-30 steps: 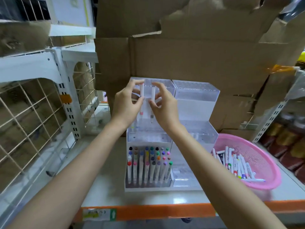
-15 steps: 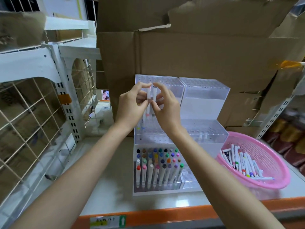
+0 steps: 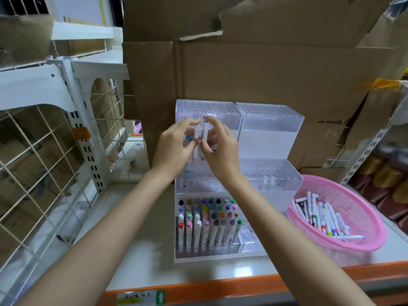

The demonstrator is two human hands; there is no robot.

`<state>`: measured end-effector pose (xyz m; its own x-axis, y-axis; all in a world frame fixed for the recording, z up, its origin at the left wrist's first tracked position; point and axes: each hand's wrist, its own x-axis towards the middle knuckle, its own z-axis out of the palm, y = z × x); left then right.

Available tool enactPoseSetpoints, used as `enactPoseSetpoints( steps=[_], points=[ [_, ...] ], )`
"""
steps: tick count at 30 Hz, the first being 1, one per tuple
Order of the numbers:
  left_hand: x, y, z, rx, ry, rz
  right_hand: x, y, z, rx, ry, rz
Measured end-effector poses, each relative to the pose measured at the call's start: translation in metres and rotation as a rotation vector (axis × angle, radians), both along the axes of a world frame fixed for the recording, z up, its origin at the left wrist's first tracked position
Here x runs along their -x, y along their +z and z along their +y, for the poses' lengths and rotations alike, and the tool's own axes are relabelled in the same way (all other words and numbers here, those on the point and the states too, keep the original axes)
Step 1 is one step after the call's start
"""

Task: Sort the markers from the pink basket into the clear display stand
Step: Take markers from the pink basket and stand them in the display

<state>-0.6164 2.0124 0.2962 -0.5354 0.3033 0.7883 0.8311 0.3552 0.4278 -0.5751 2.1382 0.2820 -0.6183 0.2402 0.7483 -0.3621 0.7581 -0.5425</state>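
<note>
The clear display stand [image 3: 270,129] rises in three steps on the shelf; its lowest left block holds several upright markers [image 3: 207,219] with coloured caps. In front of its upper left tiers, my left hand [image 3: 174,149] pinches a white marker [image 3: 195,133] held upright, its tip pointing down. My right hand [image 3: 220,149] pinches a second white marker [image 3: 205,131] right beside it. The two markers are side by side, fingertips almost touching. The pink basket [image 3: 362,208] stands at the right with several loose markers [image 3: 324,215] inside.
Large cardboard boxes [image 3: 242,69] stand directly behind the stand. A white wire-grid rack [image 3: 44,138] fills the left side. The shelf has an orange front edge [image 3: 220,286]. More stacked goods sit at the far right.
Both hands have come a little lower and closer together, bringing the two markers side by side over the middle tier. The camera view has shifted slightly.
</note>
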Motion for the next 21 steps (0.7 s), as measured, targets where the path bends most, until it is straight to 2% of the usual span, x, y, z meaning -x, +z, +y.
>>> enactPoseSetpoints(
  steps=[21],
  points=[
    [0.007, -0.018, 0.000, 0.162, 0.124, 0.185, -0.001, -0.004, 0.003, -0.017, 0.013, 0.019]
  ],
)
